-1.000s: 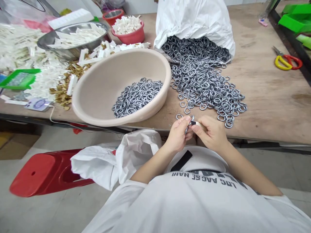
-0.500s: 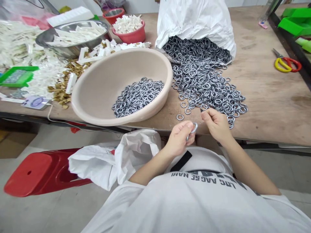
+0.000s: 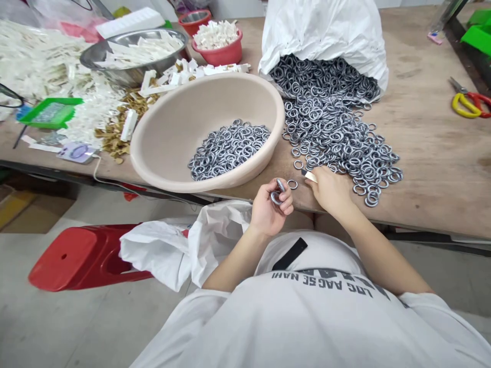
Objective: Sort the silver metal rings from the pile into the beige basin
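Strip (image 3: pixel 309 176) rear end was hidden inside right hand (image 3: pixel 333 188). Rings (image 3: pixel 276 198) in left hand (image 3: pixel 269 210) were partly covered by fingers (image 3: pixel 287 208). White sack (image 3: pixel 326 25) was cut off by upper edge. Scissors (image 3: pixel 466 105) were clipped by right edge. Grey pieces (image 3: pixel 49 112) in green tray (image 3: pixel 71 108) were too small to identify.

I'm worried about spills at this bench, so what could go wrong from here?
The held rings in the half-curled left grip might slip out. The ring pile reaches close to the table's front edge, so a nudge might send some to the floor. The black-tipped strip in the right grip sticks out and might knock the lone ring lying nearby.
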A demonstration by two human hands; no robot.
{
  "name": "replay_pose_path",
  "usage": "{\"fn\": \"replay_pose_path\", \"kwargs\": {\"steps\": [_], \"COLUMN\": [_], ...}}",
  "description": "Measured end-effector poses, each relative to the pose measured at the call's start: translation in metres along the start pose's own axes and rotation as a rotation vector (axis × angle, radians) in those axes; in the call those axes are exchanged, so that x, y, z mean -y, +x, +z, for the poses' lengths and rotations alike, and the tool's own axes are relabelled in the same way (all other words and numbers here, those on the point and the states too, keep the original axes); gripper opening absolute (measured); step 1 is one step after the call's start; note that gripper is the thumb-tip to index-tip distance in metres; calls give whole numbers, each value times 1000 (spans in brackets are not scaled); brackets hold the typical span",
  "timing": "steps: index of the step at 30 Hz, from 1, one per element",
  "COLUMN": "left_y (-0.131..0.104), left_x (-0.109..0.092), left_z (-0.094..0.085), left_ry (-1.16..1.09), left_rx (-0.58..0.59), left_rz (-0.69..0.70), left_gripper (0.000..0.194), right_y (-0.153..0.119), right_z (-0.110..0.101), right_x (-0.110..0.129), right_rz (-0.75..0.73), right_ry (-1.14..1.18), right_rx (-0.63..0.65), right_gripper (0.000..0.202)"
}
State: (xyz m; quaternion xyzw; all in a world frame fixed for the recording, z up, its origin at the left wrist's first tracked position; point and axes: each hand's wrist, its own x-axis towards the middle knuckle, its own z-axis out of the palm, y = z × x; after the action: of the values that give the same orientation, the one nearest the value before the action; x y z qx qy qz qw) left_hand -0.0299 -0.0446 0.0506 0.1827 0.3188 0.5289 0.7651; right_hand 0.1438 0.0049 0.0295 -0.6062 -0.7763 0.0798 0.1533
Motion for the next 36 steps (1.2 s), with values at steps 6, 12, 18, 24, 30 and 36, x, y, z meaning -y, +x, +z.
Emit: {"fn": "replay_pose_path", "kwargs": {"steps": [6,12,18,24,30,36], "left_y": [10,10,8,8,5,3], "left_x": [9,34,46,45,43,43], "left_z": [9,23,26,23,24,25], "left_ry": [28,206,284,278,283,271], "left_rx": [12,23,6,38,110,129], "left_rz": [-82,-8,137,164,83,30], "left_gripper": [45,32,39,39,43,43], "right_y": [-24,-43,-54,-58,-52,-53], "right_z": [-15,-14,-6,-10,-20,-6], "right_x": [-10,9,21,15,4,6], "right_rz": [10,101,120,61,-139,-54], "right_ry": [781,1316,1310,1217,1121,1200], "right_rx": [-88,-12,-61,-88,-99,-171], "right_gripper": [21,31,24,18,31,30]}}
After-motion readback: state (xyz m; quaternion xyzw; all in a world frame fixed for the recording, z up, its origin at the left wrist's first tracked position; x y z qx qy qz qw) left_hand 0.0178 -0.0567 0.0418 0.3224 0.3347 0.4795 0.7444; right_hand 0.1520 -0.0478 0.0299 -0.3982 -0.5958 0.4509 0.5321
